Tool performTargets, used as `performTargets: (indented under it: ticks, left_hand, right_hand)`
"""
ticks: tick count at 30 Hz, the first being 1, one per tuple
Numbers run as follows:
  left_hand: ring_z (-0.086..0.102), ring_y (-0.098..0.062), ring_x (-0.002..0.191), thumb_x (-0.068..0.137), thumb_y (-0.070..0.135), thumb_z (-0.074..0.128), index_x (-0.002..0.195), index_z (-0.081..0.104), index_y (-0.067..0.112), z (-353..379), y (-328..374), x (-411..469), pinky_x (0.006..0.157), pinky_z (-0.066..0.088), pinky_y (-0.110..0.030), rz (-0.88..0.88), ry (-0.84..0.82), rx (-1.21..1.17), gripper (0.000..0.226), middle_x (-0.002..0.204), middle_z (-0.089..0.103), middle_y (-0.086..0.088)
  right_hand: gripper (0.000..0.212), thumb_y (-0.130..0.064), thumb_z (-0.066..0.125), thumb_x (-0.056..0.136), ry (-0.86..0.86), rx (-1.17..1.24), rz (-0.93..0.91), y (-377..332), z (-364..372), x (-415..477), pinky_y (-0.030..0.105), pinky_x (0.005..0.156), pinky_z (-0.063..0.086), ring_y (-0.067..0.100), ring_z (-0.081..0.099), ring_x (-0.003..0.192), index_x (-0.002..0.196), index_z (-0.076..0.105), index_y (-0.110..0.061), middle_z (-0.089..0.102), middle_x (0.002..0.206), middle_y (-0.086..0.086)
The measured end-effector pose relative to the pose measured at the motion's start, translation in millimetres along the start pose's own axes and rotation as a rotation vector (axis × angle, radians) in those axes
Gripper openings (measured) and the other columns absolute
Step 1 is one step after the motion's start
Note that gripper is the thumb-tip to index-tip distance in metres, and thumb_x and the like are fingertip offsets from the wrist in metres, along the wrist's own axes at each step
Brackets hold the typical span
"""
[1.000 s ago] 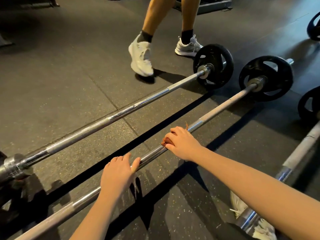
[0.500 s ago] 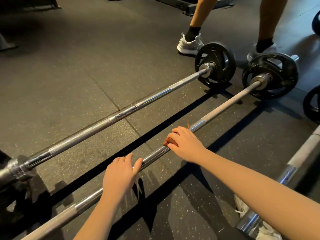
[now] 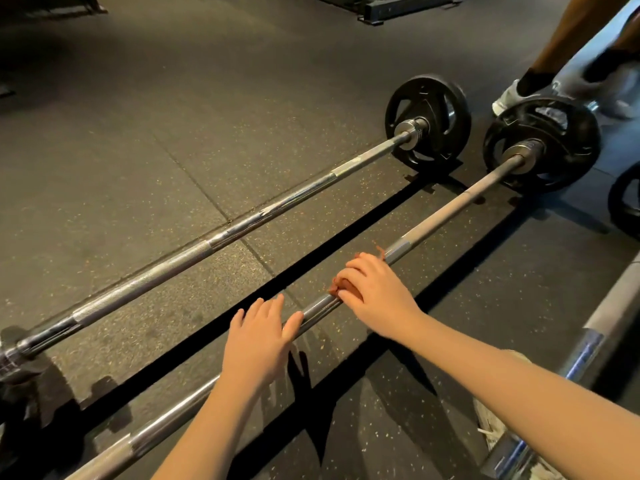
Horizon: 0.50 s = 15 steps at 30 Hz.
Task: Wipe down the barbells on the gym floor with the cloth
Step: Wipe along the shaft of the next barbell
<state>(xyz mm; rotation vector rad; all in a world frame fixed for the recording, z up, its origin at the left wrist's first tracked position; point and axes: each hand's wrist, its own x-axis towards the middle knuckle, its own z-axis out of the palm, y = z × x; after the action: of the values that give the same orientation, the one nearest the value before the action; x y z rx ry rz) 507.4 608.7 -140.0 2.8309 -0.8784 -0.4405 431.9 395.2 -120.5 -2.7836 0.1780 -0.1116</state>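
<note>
The right grip [image 3: 375,289] curls its fingers round the reddish cloth [image 3: 336,286] and presses it onto the shaft of the near barbell [image 3: 450,209], which lies on the gym floor [image 3: 138,150]. Just beside it on the same shaft rests the left grip [image 3: 259,337], fingers straight and thumb spread. Beyond both grips, apart from them, lies a second barbell [image 3: 242,230].

No text, number, label or brand can be read. Nothing legible is carried by the shafts of the far barbell [image 3: 277,205] or the near barbell [image 3: 450,208]. The faces of their black weight plates [image 3: 429,85] are too dark for markings to be made out.
</note>
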Motion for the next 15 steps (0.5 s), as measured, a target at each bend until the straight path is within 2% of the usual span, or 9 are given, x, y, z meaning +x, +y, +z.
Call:
performTargets:
  ticks: [3, 6, 8, 10, 12, 13, 15]
  left_hand:
    - [0.025, -0.019, 0.143, 0.095, 0.058, 0.015, 0.151, 0.028, 0.017, 4, 1, 2, 0.115, 0.024, -0.04, -0.004, 0.026, 0.007, 0.07, 0.151, 0.039, 0.0]
    - [0.022, -0.019, 0.145, 0.096, 0.058, 0.017, 0.151, 0.028, 0.018, 4, 3, 1, 0.116, 0.021, -0.039, -0.009, 0.043, 0.027, 0.069, 0.151, 0.038, 0.001]
    - [0.022, -0.019, 0.145, 0.096, 0.058, 0.016, 0.15, 0.028, 0.018, 3, 4, 3, 0.116, 0.021, -0.039, -0.009, 0.034, 0.04, 0.069, 0.152, 0.038, 0.001]
    - [0.024, -0.02, 0.144, 0.094, 0.061, 0.014, 0.149, 0.03, 0.018, 4, 4, 3, 0.115, 0.023, -0.039, -0.013, 0.04, 0.053, 0.072, 0.15, 0.04, 0.001]
    - [0.027, -0.02, 0.143, 0.088, 0.066, 0.003, 0.148, 0.032, 0.018, 4, 3, 2, 0.114, 0.025, -0.039, -0.017, 0.049, 0.068, 0.083, 0.148, 0.043, 0.0]
    - [0.029, -0.021, 0.142, 0.083, 0.068, -0.004, 0.148, 0.033, 0.018, 3, 3, 1, 0.114, 0.026, -0.039, -0.015, 0.056, 0.073, 0.09, 0.147, 0.045, 0.0]
    - [0.03, -0.02, 0.142, 0.077, 0.068, -0.012, 0.148, 0.034, 0.018, 3, 5, -1, 0.114, 0.026, -0.038, -0.01, 0.069, 0.078, 0.098, 0.146, 0.045, 0.0]
  right_hand:
    - [0.029, -0.042, 0.047, 0.095, -0.076, -0.084, 0.025, 29, -13, 21, 0.037, 0.104, 0.035, 0.018, 0.047, 0.112, 0.109, 0.063, -0.021, 0.058, 0.11, -0.004]
    - [0.037, -0.041, 0.04, 0.093, 0.095, -0.134, 0.225, 32, -9, 27, 0.042, 0.102, 0.036, 0.023, 0.05, 0.109, 0.1, 0.066, -0.015, 0.061, 0.104, 0.001]
    - [0.045, -0.043, 0.033, 0.09, 0.141, -0.055, 0.176, 13, 5, 13, 0.046, 0.107, 0.034, 0.024, 0.046, 0.116, 0.099, 0.067, -0.015, 0.06, 0.107, 0.0]
    - [0.044, -0.046, 0.034, 0.089, 0.045, 0.036, 0.031, -1, 10, -1, 0.044, 0.112, 0.029, 0.022, 0.041, 0.124, 0.104, 0.065, -0.019, 0.059, 0.113, -0.003]
    - [0.036, -0.046, 0.04, 0.09, -0.043, 0.046, -0.065, 6, -2, 5, 0.038, 0.107, 0.034, 0.017, 0.045, 0.117, 0.105, 0.063, -0.022, 0.058, 0.11, -0.007]
    - [0.031, -0.045, 0.043, 0.092, -0.077, 0.022, -0.061, 16, -8, 12, 0.035, 0.102, 0.037, 0.014, 0.047, 0.111, 0.104, 0.062, -0.023, 0.057, 0.107, -0.009]
    - [0.029, -0.042, 0.045, 0.095, -0.061, -0.053, 0.059, 38, -17, 26, 0.034, 0.098, 0.04, 0.015, 0.048, 0.109, 0.105, 0.063, -0.023, 0.057, 0.107, -0.008]
